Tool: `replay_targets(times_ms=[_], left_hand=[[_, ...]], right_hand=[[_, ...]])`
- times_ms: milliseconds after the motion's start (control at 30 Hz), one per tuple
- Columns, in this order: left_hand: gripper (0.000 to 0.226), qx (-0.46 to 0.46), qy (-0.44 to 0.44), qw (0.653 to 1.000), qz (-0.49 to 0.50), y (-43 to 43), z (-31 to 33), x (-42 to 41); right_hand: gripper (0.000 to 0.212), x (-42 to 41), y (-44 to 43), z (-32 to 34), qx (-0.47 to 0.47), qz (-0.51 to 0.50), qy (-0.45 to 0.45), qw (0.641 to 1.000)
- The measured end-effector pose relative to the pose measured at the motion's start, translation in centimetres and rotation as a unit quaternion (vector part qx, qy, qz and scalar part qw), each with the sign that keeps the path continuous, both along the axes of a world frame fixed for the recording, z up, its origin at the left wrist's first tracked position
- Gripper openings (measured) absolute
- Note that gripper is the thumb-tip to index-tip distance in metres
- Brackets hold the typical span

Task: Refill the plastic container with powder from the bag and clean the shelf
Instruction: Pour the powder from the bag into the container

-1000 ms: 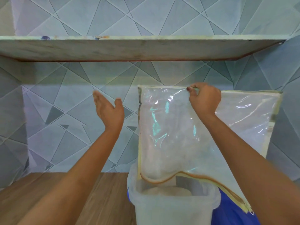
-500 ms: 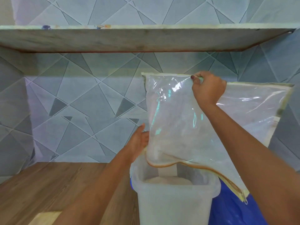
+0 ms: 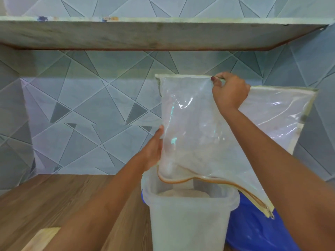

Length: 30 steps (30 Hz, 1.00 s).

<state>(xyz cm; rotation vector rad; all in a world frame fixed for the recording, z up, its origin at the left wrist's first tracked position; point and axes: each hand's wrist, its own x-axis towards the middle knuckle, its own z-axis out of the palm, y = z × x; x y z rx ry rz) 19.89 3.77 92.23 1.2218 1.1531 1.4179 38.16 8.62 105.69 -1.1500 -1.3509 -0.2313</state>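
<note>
A clear plastic zip bag (image 3: 204, 127) hangs upside down, its open zippered mouth over the translucent white plastic container (image 3: 188, 221). Pale powder (image 3: 183, 192) lies heaped inside the container. My right hand (image 3: 230, 92) pinches the bag's top edge and holds it up. My left hand (image 3: 154, 151) presses flat against the bag's left side, fingers straight, partly hidden behind the plastic. The wooden shelf (image 3: 59, 200) carries the container.
An upper shelf board (image 3: 145, 33) spans overhead. Behind the container lies a blue plastic object (image 3: 257, 230), at the right. A pale wooden block (image 3: 41, 238) sits at the lower left. Tiled wall (image 3: 87, 109) closes the back.
My left hand dropped from mid-air beside the bag and came to press against the bag's lower left side. The bag stays held over the container.
</note>
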Motion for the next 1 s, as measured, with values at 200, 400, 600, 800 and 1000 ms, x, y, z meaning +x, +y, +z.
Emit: replay_targets(times_ms=[200, 400, 600, 800, 1000], left_hand=[[0.059, 0.042, -0.090, 0.972, 0.212, -0.2, 3.0, -0.4], [0.052, 0.305, 0.244, 0.857, 0.337, 0.3, 11.1, -0.2], [0.042, 0.242, 0.624, 0.693, 0.266, 1.8, 15.7, 3.8], [0.024, 0.271, 0.562, 0.711, 0.326, 2.0, 17.5, 5.4], [0.025, 0.286, 0.534, 0.712, 0.355, 1.3, 20.1, 4.4]], right_hand=[[0.024, 0.5, 0.5, 0.3, 0.009, 0.017, -0.018, 1.000], [0.022, 0.1, 0.5, 0.1, 0.028, 0.080, -0.075, 0.994], [0.017, 1.0, 1.2, -0.1, 0.073, 0.183, -0.090, 0.976], [0.023, 4.9, 1.0, -3.8, 0.117, 0.093, -0.049, 0.988], [0.053, 6.7, -2.8, -11.2, -0.341, 0.267, 0.105, 0.895]])
